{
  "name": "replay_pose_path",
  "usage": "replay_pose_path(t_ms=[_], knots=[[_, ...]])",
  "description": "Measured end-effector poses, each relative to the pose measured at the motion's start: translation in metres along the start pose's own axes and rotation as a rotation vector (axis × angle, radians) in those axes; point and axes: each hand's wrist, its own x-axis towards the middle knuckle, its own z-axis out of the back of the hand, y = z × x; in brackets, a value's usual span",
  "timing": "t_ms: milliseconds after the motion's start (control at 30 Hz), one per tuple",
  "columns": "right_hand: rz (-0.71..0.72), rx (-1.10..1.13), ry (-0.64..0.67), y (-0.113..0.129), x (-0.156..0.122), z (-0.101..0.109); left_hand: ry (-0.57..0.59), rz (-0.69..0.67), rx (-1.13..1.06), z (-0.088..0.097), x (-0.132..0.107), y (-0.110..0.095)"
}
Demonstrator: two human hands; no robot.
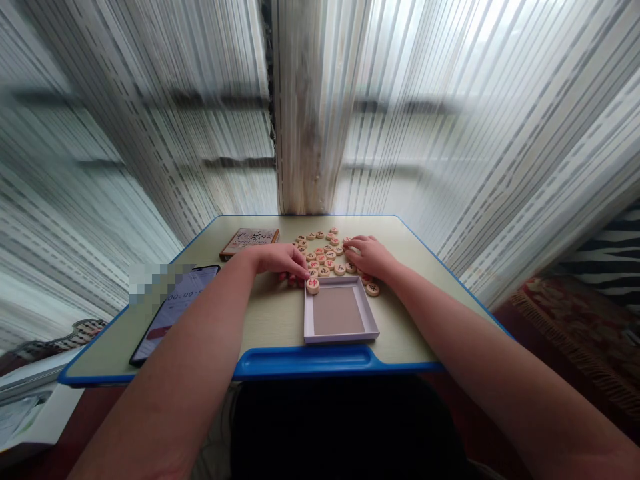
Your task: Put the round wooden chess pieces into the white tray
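Note:
Several round wooden chess pieces (323, 255) with red and black characters lie scattered on a small table (270, 313). My left hand (283, 260) rests palm down at the left of the pile, fingers stretched toward a piece with a red character (313, 285) that sits on the corner of a shallow white box (340, 313). My right hand (370, 257) lies flat over pieces at the right of the pile, fingers spread. The box has nothing in it.
The box lid (249, 241), printed with characters, lies at the back left. A phone (173, 310) showing a timer lies on the left. The table has a blue rim with a groove (305, 360) at the front. Sheer curtains hang behind.

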Motion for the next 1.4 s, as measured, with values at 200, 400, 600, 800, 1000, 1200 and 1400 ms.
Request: replay_pose_path(t_ms=[200,400,600,800,1000,1200,1400], knots=[[-0.013,0.000,-0.023,0.005,0.001,0.004,-0.013,0.011,0.012,0.000,-0.002,-0.002],[-0.179,-0.017,-0.025,0.007,0.001,0.011,-0.009,0.022,0.006,0.000,-0.003,-0.003],[-0.225,0.074,-0.045,0.007,-0.001,0.010,-0.011,0.019,0.011,0.001,-0.002,-0.001],[-0.274,0.206,-0.093,0.004,-0.001,0.007,0.000,0.015,0.006,0.001,-0.003,-0.002],[-0.214,0.285,-0.218,0.004,0.000,0.006,-0.013,0.023,0.015,0.001,-0.002,-0.002],[-0.176,0.402,-0.257,0.012,-0.004,0.013,-0.017,0.029,0.019,0.002,-0.002,0.000],[-0.101,0.579,-0.118,0.032,-0.013,0.022,-0.016,0.025,0.012,0.000,-0.003,-0.003]])
